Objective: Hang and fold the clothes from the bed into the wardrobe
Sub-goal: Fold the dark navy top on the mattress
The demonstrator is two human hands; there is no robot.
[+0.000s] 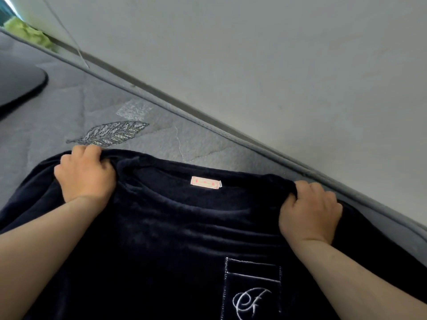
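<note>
Dark navy velvety top with embroidered chest pocket spread across lower frame on grey quilted mattress, left hand and right hand clenched on its shoulders; lime-green cloth upper left.

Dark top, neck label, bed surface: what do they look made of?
Dark top: looks like navy velour or plush knit, with a soft sheen in bands along its folds. It bunches thickly in the left hand and the right hand.
Neck label: probably woven satin, pale pink, smooth.
Bed surface: grey quilted textile, matte, with stitched lines and an embroidered leaf.
</note>
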